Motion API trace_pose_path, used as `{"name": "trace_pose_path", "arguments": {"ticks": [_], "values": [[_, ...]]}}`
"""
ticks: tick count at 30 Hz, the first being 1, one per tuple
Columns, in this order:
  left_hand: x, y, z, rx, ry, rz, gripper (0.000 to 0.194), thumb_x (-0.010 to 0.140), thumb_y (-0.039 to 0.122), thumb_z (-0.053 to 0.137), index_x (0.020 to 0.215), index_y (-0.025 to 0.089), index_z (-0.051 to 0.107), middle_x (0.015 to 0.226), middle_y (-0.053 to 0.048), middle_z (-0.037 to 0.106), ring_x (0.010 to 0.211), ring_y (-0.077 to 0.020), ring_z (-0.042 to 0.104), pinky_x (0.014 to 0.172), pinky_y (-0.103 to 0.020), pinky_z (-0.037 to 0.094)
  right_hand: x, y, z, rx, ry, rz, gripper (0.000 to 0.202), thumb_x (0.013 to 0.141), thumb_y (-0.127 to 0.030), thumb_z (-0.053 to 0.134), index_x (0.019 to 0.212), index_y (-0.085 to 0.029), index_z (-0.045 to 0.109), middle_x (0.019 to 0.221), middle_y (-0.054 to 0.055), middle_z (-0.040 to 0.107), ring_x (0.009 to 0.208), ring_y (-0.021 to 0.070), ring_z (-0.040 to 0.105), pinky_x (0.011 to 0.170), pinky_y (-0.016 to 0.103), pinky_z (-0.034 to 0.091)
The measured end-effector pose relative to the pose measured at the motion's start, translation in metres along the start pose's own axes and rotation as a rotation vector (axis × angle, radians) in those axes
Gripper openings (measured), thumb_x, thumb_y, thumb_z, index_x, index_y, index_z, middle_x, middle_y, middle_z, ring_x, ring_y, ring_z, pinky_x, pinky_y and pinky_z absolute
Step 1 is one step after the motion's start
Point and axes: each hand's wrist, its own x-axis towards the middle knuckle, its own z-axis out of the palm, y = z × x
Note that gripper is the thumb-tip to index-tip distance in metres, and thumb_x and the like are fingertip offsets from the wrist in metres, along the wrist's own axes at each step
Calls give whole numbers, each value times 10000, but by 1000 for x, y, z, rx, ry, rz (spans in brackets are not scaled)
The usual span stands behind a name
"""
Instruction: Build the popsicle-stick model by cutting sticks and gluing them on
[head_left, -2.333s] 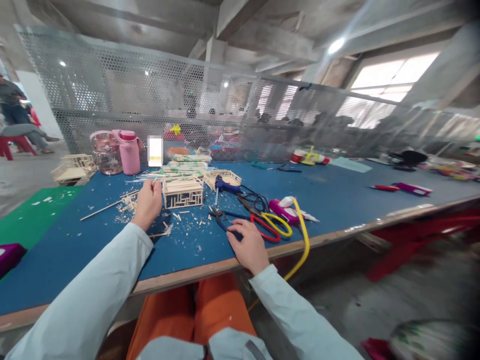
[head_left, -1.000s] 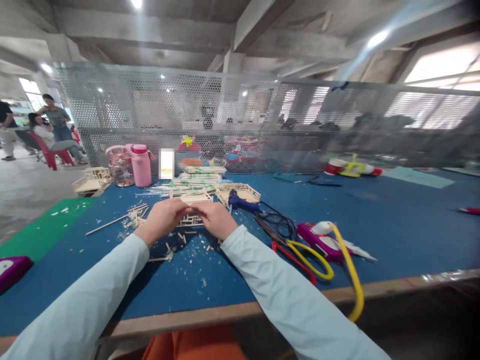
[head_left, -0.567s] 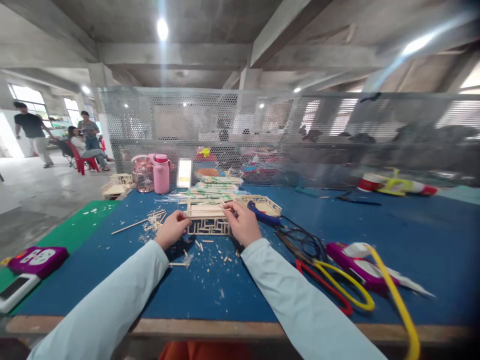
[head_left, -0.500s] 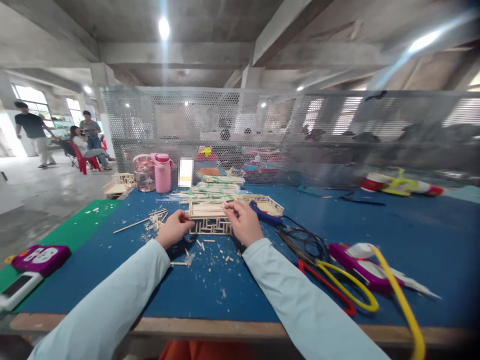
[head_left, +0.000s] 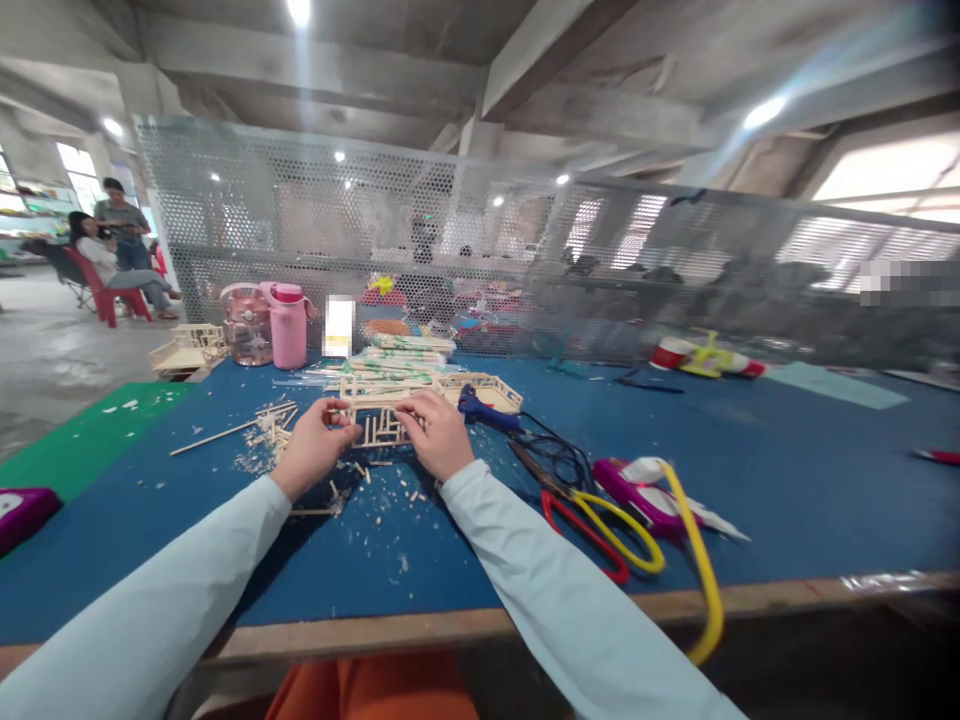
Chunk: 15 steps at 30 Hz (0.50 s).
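I've brought my right hand [head_left: 439, 440] nearer my left hand [head_left: 311, 450], each grip narrow, contents unclear, at the wooden-stick lattice model [head_left: 382, 432] behind the bench's [head_left: 360, 580] front edge, seemingly concentrating work there.

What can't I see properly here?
All in the head view:
Stick model's right end: covered by the right hand.
Anything in the left hand: too small.
Far-left purple object: cut off by that edge.
Far-right red object: cut off by that edge.
Mesh panel: blurs whatever is behind.
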Motion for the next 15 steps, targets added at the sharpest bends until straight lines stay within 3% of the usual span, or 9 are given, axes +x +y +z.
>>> {"name": "trace_pose_path", "arguments": {"ticks": [6,10,15], "values": [[-18,16,2,-134,-74,-148,439,498,361,713,815,190,462,567,53,543,481,-93,482,467,-222,339,-2,-16,0,-57,-59,-85,183,869,-257,500,838,-192,668,778,57,611,799,184,550,738,312,450],[-18,17,1,-199,-99,-139,417,473,370,738,705,194,439,547,74,490,473,-76,467,479,-222,349,-3,-20,4,-87,-88,-105,185,868,-257,503,816,-193,670,769,53,578,788,185,526,728,311,433],[-13,15,-4,-166,-115,-114,360,493,339,745,714,167,520,584,45,540,475,-66,450,470,-219,341,3,-13,-3,-55,49,-48,129,844,-225,521,823,-194,644,889,69,599,914,203,541,847,344,424]]}}
